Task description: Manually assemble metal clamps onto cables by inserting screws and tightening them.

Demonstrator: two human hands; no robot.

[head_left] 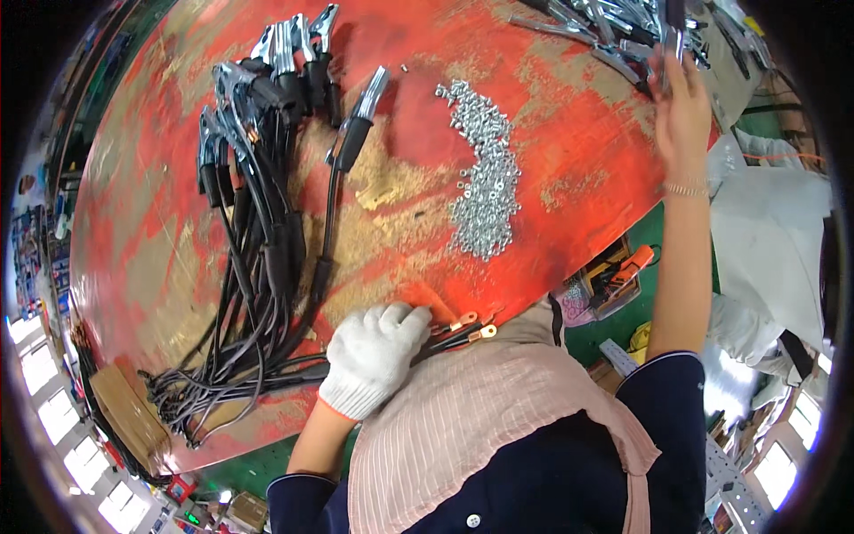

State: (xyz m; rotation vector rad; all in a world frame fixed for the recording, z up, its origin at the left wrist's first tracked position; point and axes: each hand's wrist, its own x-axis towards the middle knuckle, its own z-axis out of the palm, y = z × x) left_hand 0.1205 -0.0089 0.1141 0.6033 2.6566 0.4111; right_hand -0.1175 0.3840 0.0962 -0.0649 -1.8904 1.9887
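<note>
- Bare right hand [680,102], far right: fingers pinch a black-and-silver metal clamp [674,25], long axis near-to-far, beside a silver clamp pile [609,27].
- White-gloved left hand [374,351], near centre, covers black rubber cables [302,362] with copper lugs [483,333]; cannot tell its grip.
- Between: silver metal fastener heap [485,191] on red tabletop [578,151].

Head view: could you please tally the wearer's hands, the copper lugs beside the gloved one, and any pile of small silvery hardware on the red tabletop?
Gloved left hand: 1
Bare right hand: 1
Copper lugs: 2
Pile of small silvery hardware: 1
Total: 5
</note>
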